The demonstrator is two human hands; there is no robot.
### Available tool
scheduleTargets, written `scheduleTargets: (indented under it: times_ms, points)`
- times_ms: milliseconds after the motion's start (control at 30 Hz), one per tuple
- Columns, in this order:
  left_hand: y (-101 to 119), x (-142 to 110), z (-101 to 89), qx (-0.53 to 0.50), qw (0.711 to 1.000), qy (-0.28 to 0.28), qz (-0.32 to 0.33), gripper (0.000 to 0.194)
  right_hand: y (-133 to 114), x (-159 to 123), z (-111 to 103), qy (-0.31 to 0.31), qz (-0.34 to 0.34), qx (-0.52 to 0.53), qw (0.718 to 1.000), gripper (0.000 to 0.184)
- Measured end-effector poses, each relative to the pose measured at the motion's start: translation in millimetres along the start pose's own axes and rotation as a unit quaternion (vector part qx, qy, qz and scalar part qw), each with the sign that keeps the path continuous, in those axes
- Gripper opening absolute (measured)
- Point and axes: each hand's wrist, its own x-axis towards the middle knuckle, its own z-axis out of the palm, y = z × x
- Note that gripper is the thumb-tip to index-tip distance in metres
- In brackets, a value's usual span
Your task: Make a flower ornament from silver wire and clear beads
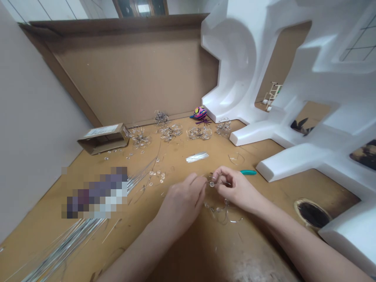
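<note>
- Roughly sideways, a thin wire carrying a clear bead lies between the hands, above the tabletop
- left hand: fingers curled nearly closed, pinching the wire
- right hand: thumb and forefinger closed on the bead
- beaded wire tangle below, partly hidden by the hands; the wire's far end is hard to make out

A small clear bead sits threaded on a thin, bent silver wire.

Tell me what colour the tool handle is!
Teal, in the head view: the tool handle beside the right hand.
</note>
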Motion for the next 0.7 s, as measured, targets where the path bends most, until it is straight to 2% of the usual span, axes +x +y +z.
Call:
scheduleTargets:
  times_ms: [100, 200, 700]
  points:
    - [-1.1, 0.4, -1.4, -0.014, 1.0, 0.019, -0.006, 0.028, -0.3, 0.1, 0.4, 0.007, -0.001, -0.002, 1.0, 0.007]
    - [-2.5, 0.0, -0.3, -0.003, 1.0, 0.022, -0.004, 0.028, -0.8, 0.1, 0.9, 0.011, -0.012, -0.008, 1.0, 0.008]
    - [0.4, -2.9, 6.5, 0.099, 0.995, -0.008, 0.034, 0.019, -2.3, -3.5, 3.6, 0.048, -0.048, -0.15, 0.986, 0.007]
